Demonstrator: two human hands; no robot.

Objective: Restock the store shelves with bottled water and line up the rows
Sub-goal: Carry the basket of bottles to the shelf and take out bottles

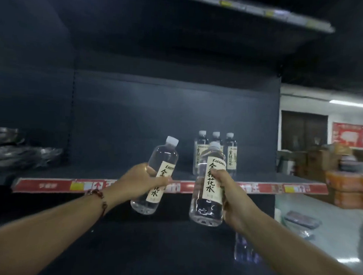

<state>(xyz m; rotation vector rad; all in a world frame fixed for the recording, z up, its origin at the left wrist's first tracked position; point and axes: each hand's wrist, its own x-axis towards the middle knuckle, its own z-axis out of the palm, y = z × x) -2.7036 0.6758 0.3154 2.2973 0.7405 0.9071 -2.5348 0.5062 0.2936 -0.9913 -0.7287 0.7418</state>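
A tilted bottle (pixel 156 177) is gripped round its label by the left hand (pixel 141 182), an upright bottle (pixel 208 185) by the right hand (pixel 229 197), before the shelf (pixel 113 173) front edge. Full, smooth plastic is judged heavyish and slippery; mid-body holds suit.

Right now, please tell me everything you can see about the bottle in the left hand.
The bottle is clear plastic, full of clear liquid, with a white cap and a cream label printed in black characters. It tilts, cap up and to the right, in front of the shelf edge. The left hand grips its middle; nothing else touches it.
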